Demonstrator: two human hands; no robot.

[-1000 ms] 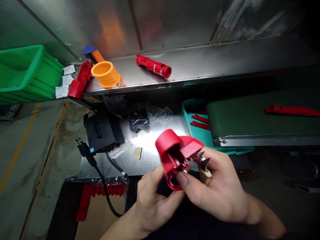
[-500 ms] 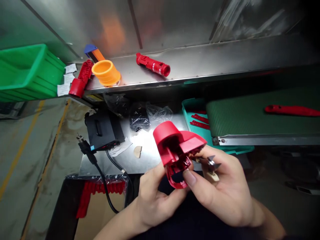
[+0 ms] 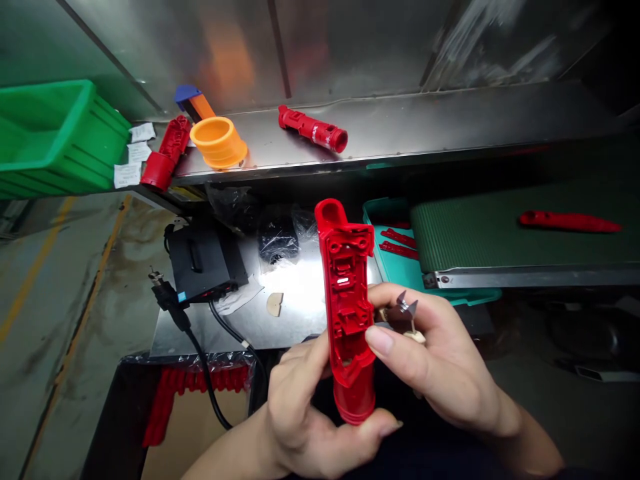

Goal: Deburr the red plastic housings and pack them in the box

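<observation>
A long red plastic housing [image 3: 345, 293] stands nearly upright in front of me, its ribbed hollow inside facing the camera and its round end at the bottom. My left hand [image 3: 310, 407] grips its lower part, thumb below the round end. The thumb of my right hand [image 3: 435, 360] rests on the housing's right edge. A small tool with pointed metal tips [image 3: 407, 307] and a pale part is tucked in my right hand; its rest is hidden by the fingers.
A steel shelf holds a green bin [image 3: 95, 140], an orange ring [image 3: 219, 143] and red housings [image 3: 313, 128]. Below are a black box [image 3: 200, 260] with a cable, a teal tray [image 3: 400, 267], a green conveyor [image 3: 470, 247] bearing a red piece, and a carton [image 3: 195, 427] of red parts.
The red housing has been turned from an end-on view to show its full open length. My left hand has shifted down to its round end. The view has moved slightly.
</observation>
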